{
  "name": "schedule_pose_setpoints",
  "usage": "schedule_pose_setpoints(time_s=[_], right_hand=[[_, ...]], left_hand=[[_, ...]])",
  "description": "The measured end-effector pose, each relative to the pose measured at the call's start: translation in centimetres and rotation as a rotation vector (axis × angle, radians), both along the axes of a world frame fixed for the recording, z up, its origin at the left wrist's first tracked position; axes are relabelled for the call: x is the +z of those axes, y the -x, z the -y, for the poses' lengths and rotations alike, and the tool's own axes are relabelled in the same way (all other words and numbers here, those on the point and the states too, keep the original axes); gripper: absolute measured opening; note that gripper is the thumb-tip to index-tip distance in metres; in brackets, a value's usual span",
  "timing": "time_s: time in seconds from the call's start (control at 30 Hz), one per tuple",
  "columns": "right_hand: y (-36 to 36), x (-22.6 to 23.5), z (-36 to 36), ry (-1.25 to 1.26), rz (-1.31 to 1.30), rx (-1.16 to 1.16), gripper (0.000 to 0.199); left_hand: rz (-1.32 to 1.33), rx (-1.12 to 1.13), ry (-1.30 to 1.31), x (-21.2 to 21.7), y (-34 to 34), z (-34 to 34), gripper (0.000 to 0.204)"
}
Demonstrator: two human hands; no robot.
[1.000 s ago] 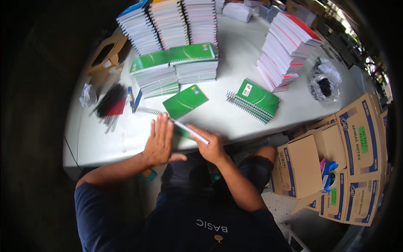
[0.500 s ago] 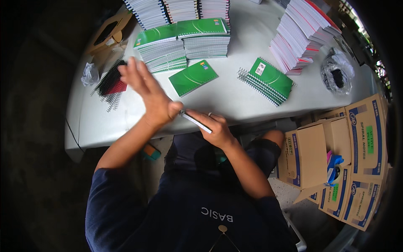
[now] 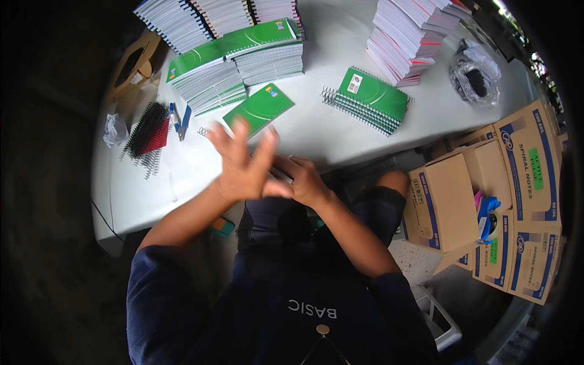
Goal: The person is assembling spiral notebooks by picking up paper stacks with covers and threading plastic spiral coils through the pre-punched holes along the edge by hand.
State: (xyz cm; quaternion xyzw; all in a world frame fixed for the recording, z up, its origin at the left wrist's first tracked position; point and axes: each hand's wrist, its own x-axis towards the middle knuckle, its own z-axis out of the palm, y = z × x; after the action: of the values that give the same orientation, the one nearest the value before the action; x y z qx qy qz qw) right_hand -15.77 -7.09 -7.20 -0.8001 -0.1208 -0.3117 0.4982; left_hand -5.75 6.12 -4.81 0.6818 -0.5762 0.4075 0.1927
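Observation:
My left hand (image 3: 243, 164) is raised over the table's near edge, its fingers spread and a little smeared, with nothing in them. Just to its right, my right hand (image 3: 311, 184) grips a small notebook (image 3: 281, 174), mostly hidden behind the left hand and fingers. Beyond the hands lies a single green-covered notebook (image 3: 271, 103). A loose wire coil (image 3: 203, 131) rests left of it, near blue-handled pliers (image 3: 180, 123). Black spiral coils (image 3: 145, 129) are heaped farther left, beside a red piece (image 3: 159, 137).
Stacked green notebook blocks (image 3: 269, 64) stand at the back, before spiral-bound stacks (image 3: 173, 27). Spiral-bound green notebooks (image 3: 377, 97) lie to the right, near a tall paper pile (image 3: 401, 42) and a plastic-wrapped bundle (image 3: 476, 76). Cardboard boxes (image 3: 447, 213) stand at lower right.
My left hand has swung right and nearer, in front of the held notebook. The pliers and loose coil, hidden before, now show. The whole view has shifted slightly.

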Motion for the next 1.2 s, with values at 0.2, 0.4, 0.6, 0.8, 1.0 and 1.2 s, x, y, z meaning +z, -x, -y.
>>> schedule_pose_setpoints(time_s=[0.2, 0.4, 0.6, 0.8, 1.0, 1.2], right_hand=[[-0.9, -0.4, 0.6, -0.190, -0.043, -0.011, 0.042], [-0.6, -0.9, 1.5, -0.309, -0.362, 0.040, 0.028], [-1.1, -0.3, 1.5, -0.325, -0.248, 0.081, 0.020], [-1.1, -0.7, 1.1, -0.311, -0.385, -0.027, 0.016], [-0.1, 0.2, 1.9, -0.315, -0.416, 0.029, 0.024], [1.5, 4.1, 5.0, -0.604, 0.317, -0.455, 0.028]], left_hand=[[-0.266, -0.331, -0.412, -6.6, 4.4, -3.5, 0.101], [-0.382, -0.050, -0.481, 5.4, 2.8, 1.7, 0.039], [-0.544, -0.151, -0.545, 8.3, 1.7, 2.2, 0.023], [-0.333, -0.225, -0.598, 8.9, 1.1, 2.9, 0.025], [-0.418, -0.164, -0.628, 9.7, 1.3, 4.1, 0.020], [-0.577, -0.054, 0.454, 9.3, 1.5, 7.9, 0.070]])
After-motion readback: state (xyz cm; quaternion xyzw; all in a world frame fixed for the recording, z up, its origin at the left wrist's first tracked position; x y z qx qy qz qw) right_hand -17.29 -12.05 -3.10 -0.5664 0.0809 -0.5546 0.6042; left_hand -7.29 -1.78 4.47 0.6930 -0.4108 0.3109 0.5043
